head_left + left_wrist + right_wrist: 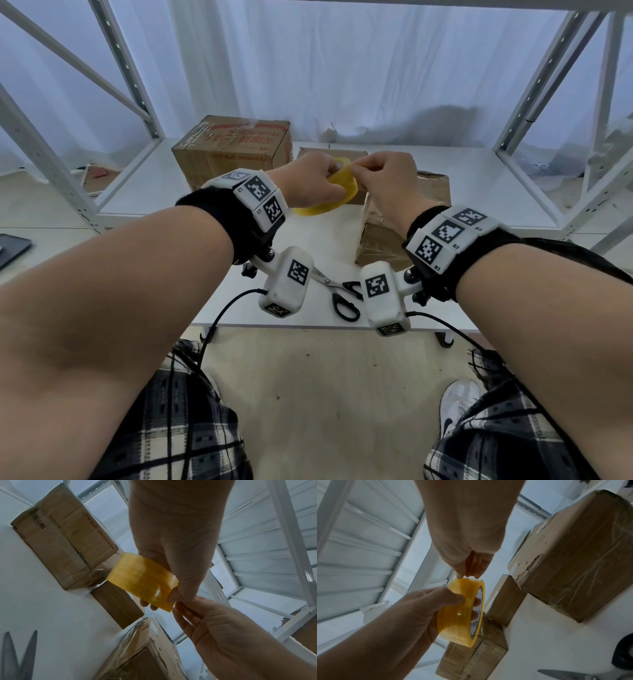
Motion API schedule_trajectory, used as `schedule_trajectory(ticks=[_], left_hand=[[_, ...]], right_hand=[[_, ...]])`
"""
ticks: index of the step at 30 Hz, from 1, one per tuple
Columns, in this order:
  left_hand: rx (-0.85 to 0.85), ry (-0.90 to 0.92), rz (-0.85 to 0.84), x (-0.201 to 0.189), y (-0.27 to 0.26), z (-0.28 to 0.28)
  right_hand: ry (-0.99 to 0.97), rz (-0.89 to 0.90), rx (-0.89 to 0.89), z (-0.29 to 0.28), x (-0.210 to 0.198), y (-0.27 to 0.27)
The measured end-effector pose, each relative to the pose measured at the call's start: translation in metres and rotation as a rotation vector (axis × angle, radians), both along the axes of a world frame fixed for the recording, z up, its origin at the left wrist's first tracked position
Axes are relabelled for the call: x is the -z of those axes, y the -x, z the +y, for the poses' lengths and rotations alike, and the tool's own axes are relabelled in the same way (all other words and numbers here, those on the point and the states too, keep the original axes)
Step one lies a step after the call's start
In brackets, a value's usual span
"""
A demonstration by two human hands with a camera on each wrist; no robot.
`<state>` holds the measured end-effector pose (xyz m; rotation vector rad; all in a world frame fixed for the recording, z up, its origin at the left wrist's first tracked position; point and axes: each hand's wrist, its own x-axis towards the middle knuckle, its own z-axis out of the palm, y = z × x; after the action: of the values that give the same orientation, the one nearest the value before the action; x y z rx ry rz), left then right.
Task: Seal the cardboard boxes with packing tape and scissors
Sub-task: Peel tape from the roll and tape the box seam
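Both arms reach forward, raised above the middle of the white desk [239, 310]. The left hand [310, 183] wraps its grip around the round yellow roll of packing tape [337, 192]. The right hand [387, 178] pinches the roll's top edge with its fingertips [459, 575].

Head camera: looking forward and down from above. Wrist cameras: each looking close along its hand, tilted upward. All three sharing the tape roll [337, 192] and boxes [233, 150].
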<state>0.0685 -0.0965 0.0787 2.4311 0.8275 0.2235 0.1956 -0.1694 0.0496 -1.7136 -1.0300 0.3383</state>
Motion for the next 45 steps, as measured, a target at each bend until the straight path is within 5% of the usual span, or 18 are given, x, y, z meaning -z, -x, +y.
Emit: schedule_trajectory(ticks=[11,18,35,45], left_hand=[[0.124,0.022,0.004,-0.005,0.010,-0.002],[0.046,0.142,-0.077,-0.003,0.006,0.001],[-0.004,0.124,-0.133,-0.004,0.000,0.002],[0.061,0.124,-0.092,-0.002,0.005,0.002]], right_hand=[[0.154,0.246,-0.170,-0.007,-0.007,-0.009],[0.128,0.002,-0.135,-0.002,-0.009,-0.004],[-0.088,0.111,0.021,0.001,-0.007,-0.002],[0.104,-0.133,-0.071,0.000,-0.007,-0.006]])
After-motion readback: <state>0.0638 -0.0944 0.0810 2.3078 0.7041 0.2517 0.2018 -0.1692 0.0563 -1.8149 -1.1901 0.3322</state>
